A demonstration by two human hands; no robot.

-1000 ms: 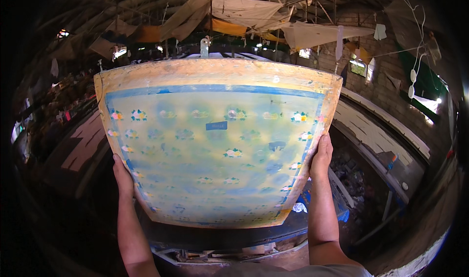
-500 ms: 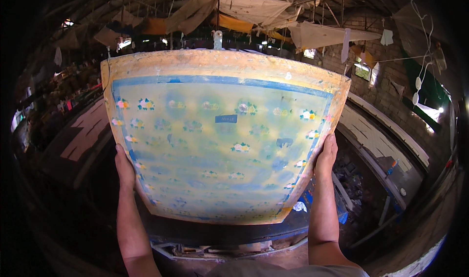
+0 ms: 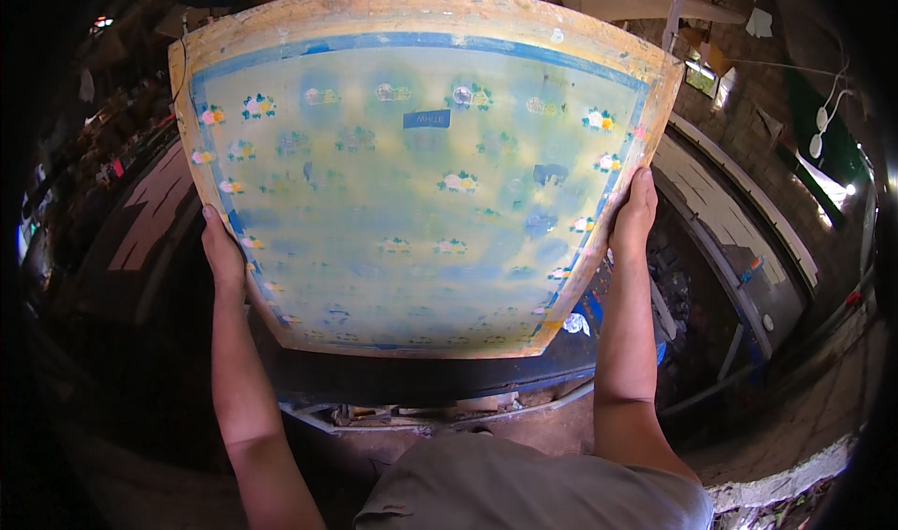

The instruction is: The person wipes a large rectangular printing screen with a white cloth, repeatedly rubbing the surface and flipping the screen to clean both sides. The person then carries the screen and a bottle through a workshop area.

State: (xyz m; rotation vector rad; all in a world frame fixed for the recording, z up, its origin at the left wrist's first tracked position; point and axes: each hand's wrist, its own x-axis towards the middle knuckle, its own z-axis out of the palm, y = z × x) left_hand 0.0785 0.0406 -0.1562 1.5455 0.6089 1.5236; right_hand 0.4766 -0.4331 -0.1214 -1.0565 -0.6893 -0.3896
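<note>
A large wooden-framed printing screen is held up before me, its mesh stained yellow, green and blue with rows of small flower motifs. Blue tape runs along the inside of its frame, and a blue label is stuck on the mesh. My left hand grips the frame's left side, and my right hand grips the right side at a similar height. Each thumb lies along the frame's edge; the other fingers are hidden behind it. Below the screen's lower edge shows a dark table.
Long tables with pale pieces laid on them run along the left and the right. A crumpled white cloth lies near my right forearm. White cords hang at the right. A rough ledge is at the lower right.
The screen and both hands now appear higher in the picture, as the view has tilted down. More of my shirt and the floor shows. Both hands keep their grip on the frame.
</note>
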